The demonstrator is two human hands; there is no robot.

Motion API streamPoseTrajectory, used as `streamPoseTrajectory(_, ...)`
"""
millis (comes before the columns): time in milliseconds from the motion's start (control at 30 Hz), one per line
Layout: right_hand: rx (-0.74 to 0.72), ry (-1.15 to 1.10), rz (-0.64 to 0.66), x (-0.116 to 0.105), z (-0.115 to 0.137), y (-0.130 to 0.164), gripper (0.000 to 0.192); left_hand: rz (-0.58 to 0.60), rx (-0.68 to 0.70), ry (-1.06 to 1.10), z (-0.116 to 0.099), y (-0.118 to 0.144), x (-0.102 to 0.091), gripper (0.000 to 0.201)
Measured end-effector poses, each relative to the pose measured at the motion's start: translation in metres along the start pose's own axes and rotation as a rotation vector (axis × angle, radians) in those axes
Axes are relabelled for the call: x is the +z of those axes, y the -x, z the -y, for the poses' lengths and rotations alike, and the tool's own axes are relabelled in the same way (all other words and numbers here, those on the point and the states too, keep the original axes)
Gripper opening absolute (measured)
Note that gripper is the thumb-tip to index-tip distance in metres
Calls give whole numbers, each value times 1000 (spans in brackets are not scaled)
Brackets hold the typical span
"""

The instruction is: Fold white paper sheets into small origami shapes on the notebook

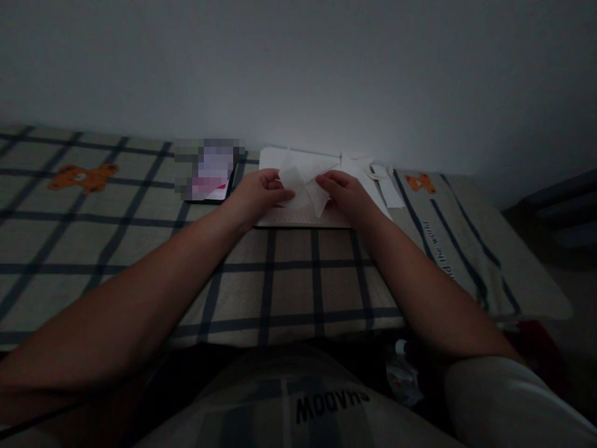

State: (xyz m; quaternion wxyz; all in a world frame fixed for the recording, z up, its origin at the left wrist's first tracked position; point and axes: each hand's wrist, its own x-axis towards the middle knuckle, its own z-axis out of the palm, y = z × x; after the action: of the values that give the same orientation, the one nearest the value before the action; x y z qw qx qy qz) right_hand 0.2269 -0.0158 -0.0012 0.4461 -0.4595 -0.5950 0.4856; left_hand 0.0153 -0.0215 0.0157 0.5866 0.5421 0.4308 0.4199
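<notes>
Thin matt white paper lies on checked woven cloth.

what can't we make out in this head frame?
- Phone screen: blurred out.
- White paper: head view too dim to tell its fold lines; left hand and right hand cover its side edges.
- White board under it: mostly covered by paper and hands.
- Clutter below the bed edge: too dark.

Both bare forearms stretch forward, converging; the left hand and right hand sit close together, knuckles up, fingers curled and pinching.
</notes>
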Motion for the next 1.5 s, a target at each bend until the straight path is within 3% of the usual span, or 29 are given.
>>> streamPoseTrajectory(267,60,-146,-81,1,1,0,41,-50,18,-9,3,1,1,24)
streamPoseTrajectory(467,132,-287,-27,1,5,0,28,-157,106,2,3,2,3,59)
streamPoseTrajectory(567,159,-375,-3,1,5,-2,21,-180,141,15,4,-1,4,66)
streamPoseTrajectory(733,227,-451,-13,3,10,-2,13,-112,107,66,5,-3,4,67)
streamPoseTrajectory(933,217,-364,72,6,16,3,25,-31,72,109,1,1,4,63)
streamPoseTrajectory(1100,243,-411,124,11,22,8,23,30,78,119,-2,4,7,60)
streamPoseTrajectory(1233,260,-442,160,12,21,11,22,-2,102,73,6,-2,8,57)
streamPoseTrajectory(1367,231,-471,240,12,15,11,28,-149,239,-61,15,-10,4,51)
streamPoseTrajectory(1500,171,-422,173,15,9,9,36,-197,282,-191,16,-9,0,30)
